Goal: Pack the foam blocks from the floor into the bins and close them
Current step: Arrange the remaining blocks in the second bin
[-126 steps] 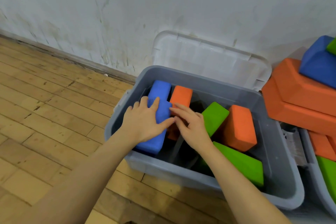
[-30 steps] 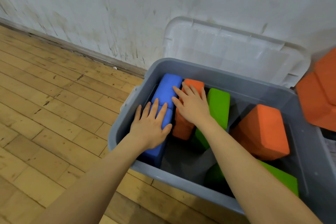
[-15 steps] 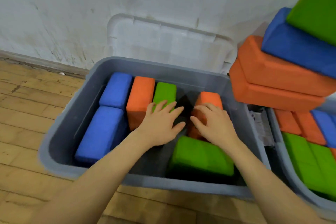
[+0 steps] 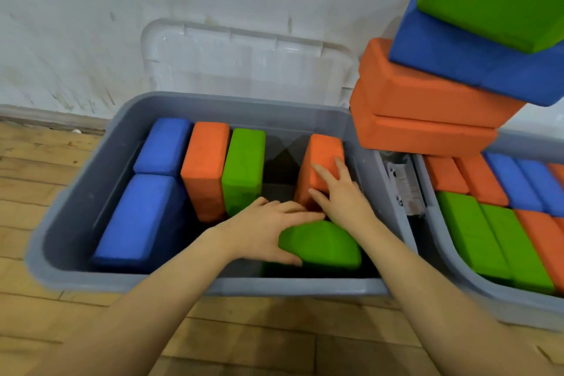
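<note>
bin (image 4: 76, 223): 4 blocks (image 4: 210, 171) left, 2 right | lid (image 4: 244, 67) behind | second bin (image 4: 451, 265) right

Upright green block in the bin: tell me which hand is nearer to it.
Left. The left hand lies just below the upright green block, near its bottom end. The right hand rests on the orange block further right, across the gap.
</note>
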Action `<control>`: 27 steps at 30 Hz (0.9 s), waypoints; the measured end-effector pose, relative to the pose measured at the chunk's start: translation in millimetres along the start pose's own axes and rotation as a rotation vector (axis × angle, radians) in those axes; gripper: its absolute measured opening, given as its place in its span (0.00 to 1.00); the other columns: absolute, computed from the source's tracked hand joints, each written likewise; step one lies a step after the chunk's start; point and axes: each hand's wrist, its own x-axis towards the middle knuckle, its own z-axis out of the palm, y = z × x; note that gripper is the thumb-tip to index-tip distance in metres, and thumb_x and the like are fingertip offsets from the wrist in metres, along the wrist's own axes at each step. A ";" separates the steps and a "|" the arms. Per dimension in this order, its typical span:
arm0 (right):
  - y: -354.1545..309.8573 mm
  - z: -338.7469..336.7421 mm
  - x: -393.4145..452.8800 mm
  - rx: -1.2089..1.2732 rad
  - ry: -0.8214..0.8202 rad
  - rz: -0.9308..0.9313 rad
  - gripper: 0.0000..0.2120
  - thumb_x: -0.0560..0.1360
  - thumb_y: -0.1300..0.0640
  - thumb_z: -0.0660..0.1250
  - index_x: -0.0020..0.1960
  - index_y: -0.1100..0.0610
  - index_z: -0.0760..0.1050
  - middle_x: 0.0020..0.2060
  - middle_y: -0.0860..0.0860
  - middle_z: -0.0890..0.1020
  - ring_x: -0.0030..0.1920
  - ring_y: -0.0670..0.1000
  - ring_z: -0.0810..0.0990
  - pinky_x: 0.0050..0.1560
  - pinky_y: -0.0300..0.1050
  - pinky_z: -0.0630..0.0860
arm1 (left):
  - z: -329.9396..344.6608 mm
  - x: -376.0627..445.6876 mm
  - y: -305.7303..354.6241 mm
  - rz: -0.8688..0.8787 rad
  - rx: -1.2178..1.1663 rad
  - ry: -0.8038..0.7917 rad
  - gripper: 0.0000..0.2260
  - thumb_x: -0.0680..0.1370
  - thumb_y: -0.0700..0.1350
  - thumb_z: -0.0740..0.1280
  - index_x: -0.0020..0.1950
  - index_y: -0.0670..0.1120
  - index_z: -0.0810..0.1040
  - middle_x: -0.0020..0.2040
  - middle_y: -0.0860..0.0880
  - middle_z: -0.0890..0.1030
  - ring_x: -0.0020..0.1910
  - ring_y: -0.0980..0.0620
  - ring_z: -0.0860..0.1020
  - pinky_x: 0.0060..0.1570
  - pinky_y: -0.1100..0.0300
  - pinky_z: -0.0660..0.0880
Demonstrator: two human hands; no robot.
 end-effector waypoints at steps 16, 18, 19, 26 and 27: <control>-13.1 -29.3 -17.6 0.101 0.338 -0.091 0.18 0.78 0.51 0.62 0.68 0.45 0.71 0.74 0.53 0.61 0.64 0.63 0.66 0.59 0.56 0.69 | -24.6 -35.4 -8.7 -0.139 -0.051 0.308 0.28 0.66 0.65 0.57 0.65 0.61 0.74 0.61 0.48 0.74 0.57 0.45 0.70 0.56 0.48 0.68; -14.7 -37.5 -17.7 0.124 0.402 -0.095 0.17 0.77 0.51 0.64 0.66 0.45 0.73 0.73 0.53 0.63 0.64 0.62 0.67 0.59 0.55 0.69 | -26.5 -40.1 -9.6 -0.172 -0.083 0.419 0.26 0.66 0.64 0.59 0.62 0.60 0.77 0.58 0.48 0.76 0.54 0.44 0.71 0.53 0.47 0.70; -15.6 -41.8 -17.6 0.147 0.437 -0.082 0.17 0.77 0.51 0.64 0.65 0.45 0.74 0.73 0.53 0.64 0.64 0.62 0.68 0.60 0.54 0.68 | -27.2 -41.8 -10.2 -0.199 -0.092 0.481 0.26 0.66 0.64 0.59 0.61 0.59 0.77 0.57 0.48 0.77 0.53 0.44 0.72 0.53 0.46 0.71; -21.6 -35.7 -28.9 0.077 0.508 -0.048 0.17 0.76 0.50 0.66 0.64 0.45 0.75 0.69 0.56 0.70 0.56 0.65 0.73 0.53 0.56 0.73 | -35.2 -22.2 9.7 -0.582 0.019 0.859 0.26 0.71 0.64 0.58 0.59 0.51 0.81 0.51 0.40 0.79 0.46 0.38 0.75 0.44 0.48 0.72; -22.4 -31.2 -31.0 0.068 0.498 -0.027 0.17 0.76 0.50 0.66 0.64 0.45 0.75 0.69 0.56 0.70 0.55 0.65 0.73 0.52 0.56 0.74 | -35.3 -15.2 14.9 -0.626 0.038 0.852 0.26 0.72 0.64 0.57 0.59 0.50 0.80 0.51 0.38 0.79 0.45 0.38 0.75 0.44 0.48 0.72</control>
